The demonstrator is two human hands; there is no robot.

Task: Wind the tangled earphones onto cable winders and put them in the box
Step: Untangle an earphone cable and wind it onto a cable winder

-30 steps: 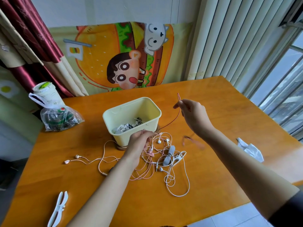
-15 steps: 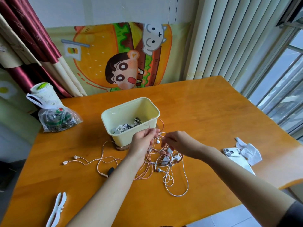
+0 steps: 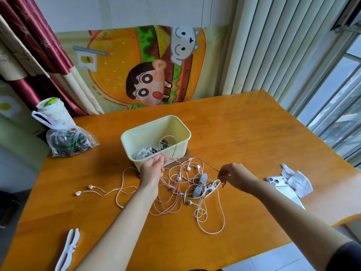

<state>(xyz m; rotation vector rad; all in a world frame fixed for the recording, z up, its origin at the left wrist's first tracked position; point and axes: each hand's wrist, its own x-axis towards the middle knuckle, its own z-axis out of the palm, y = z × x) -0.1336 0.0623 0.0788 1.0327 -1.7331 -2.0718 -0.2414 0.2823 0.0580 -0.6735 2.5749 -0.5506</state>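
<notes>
Orange wooden table fills the view, backed by a cartoon burger cloth and pale vertical blinds.

The right hand hovers low over the table, its fingertips pressed together in a pinch on a thin pink cable. A short darker end dangles below the pinch. From there the cable climbs gently leftward to the left hand, whose thumb and fingers pinch what looks to be the same cable against the near wall of the box. Above that pinch a loop of it stands up over the open top of this pale yellow tub, which already holds wound bundles.

The free stretch therefore has its long axis running left to right between the two hands, sloping slightly down toward the right one. Beneath and between them lies the tangle of earphones, pink and white leads crossing each other. A grey cable winder and a white winder sit in its middle, just beside the right hand and clearly nearer to it than to the left.

The next move probably depends on drawing the pink lead out along that line, away from the heap, and the right hand is better placed to take a winder. A spare winder lies well apart at the near left edge. A phone and a tissue lie to the right.
</notes>
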